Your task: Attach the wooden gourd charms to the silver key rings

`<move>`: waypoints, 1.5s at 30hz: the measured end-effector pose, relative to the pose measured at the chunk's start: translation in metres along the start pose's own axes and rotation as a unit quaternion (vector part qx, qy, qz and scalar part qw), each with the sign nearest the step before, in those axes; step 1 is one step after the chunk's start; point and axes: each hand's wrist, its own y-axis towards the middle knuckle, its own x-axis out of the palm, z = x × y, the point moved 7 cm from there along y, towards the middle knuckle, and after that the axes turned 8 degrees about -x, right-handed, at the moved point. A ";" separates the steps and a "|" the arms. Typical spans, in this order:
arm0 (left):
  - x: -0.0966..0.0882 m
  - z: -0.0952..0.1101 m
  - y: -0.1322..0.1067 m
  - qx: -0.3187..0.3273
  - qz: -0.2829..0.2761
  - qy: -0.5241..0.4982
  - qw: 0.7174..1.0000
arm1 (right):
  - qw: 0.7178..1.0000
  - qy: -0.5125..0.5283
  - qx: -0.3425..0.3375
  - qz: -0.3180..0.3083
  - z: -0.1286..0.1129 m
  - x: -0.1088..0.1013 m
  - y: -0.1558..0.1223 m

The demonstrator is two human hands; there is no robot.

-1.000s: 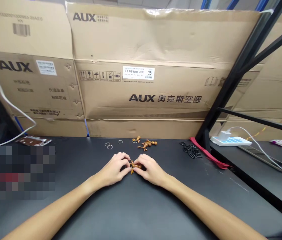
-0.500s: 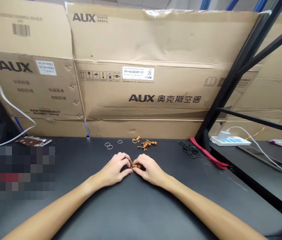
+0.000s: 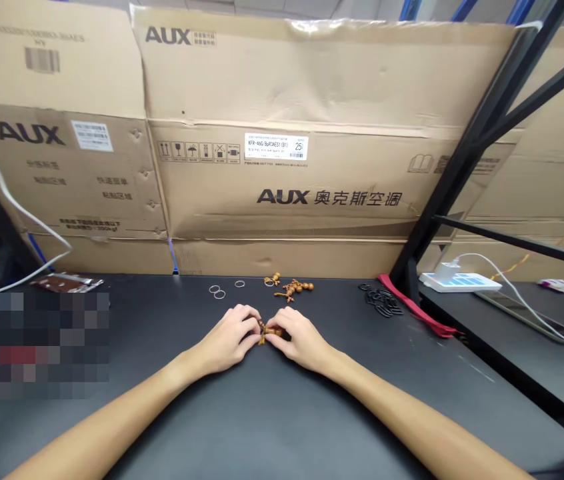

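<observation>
Between my hands, low over the black table, is a brown gourd-shaped pendant with a cord end hanging at its left. My right hand pinches the rounded gourd body, partly covering it. With thumb and fingers closed, my left hand grips the corded end, though the exact hold is hidden. Just beyond my fingers lies a small heap of similar brown gourd pendants. Farther back, another small pendant lies beside a metal ring. More split rings rest to the left of these.
A pile of black loops lies right of centre beside a red strap. Cardboard boxes wall off the back of the table. A black metal frame and a white power strip are on the right.
My left thumb has shifted slightly, and more of the pendant's cord end shows below the fingers. My right hand stays almost still.
</observation>
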 end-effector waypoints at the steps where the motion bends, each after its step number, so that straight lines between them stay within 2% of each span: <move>1: 0.000 -0.001 0.000 0.002 0.003 -0.002 1.000 | 1.000 -0.008 0.006 0.000 0.002 0.000 0.000; 5: 0.000 -0.002 0.001 0.001 0.007 -0.002 1.000 | 0.999 -0.026 0.034 0.007 0.009 -0.003 0.000; 12: 0.000 -0.001 0.000 0.001 0.007 0.008 1.000 | 1.000 0.008 -0.011 -0.002 -0.005 -0.001 0.001; 19: -0.001 0.000 0.001 0.003 0.005 0.000 1.000 | 0.999 -0.031 0.031 0.010 0.007 -0.003 0.001; 26: 0.000 0.000 0.000 0.002 0.004 0.004 1.000 | 1.000 0.007 -0.027 0.003 -0.006 -0.002 0.001; 34: 0.001 0.001 0.000 0.011 -0.019 -0.014 1.000 | 0.999 -0.033 0.039 0.005 0.011 -0.003 0.001; 45: 0.000 0.002 0.000 0.000 -0.014 -0.031 0.999 | 0.999 0.032 -0.011 0.012 -0.005 -0.005 0.001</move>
